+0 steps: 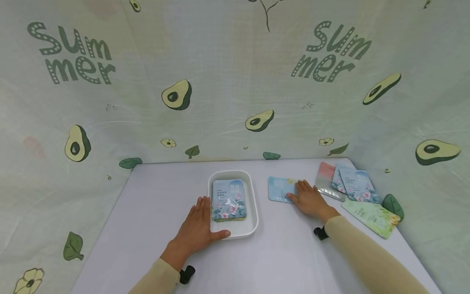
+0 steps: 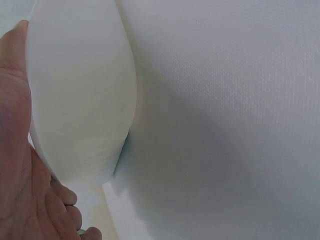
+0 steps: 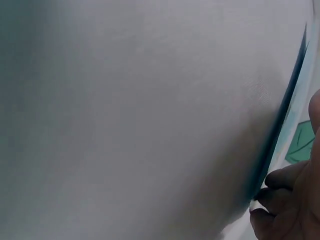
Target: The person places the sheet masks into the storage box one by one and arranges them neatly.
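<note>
A white tray (image 1: pixel 253 220) holds a stack of flat sheet mask packets (image 1: pixel 229 200), the top one blue with pink flowers. My left hand (image 1: pixel 196 228) lies against the tray's left side with straight fingers, its thumb on the near rim. In the left wrist view the palm side rests along the tray's wall (image 2: pixel 82 95). To the right of the tray, my right hand (image 1: pixel 310 200) grips the right end of a light blue sheet mask packet (image 1: pixel 280 189). The right wrist view shows its fingertips (image 3: pixel 280 197) at that packet's edge (image 3: pixel 285 117), with a shadow beneath.
At the table's right edge lie more packets: a pink-and-silver one (image 1: pixel 328 179), overlapping blue ones (image 1: pixel 358 185) and a green one (image 1: pixel 374 216). A printed cloth (image 1: pixel 216 139) hangs behind the white table (image 1: pixel 154 196).
</note>
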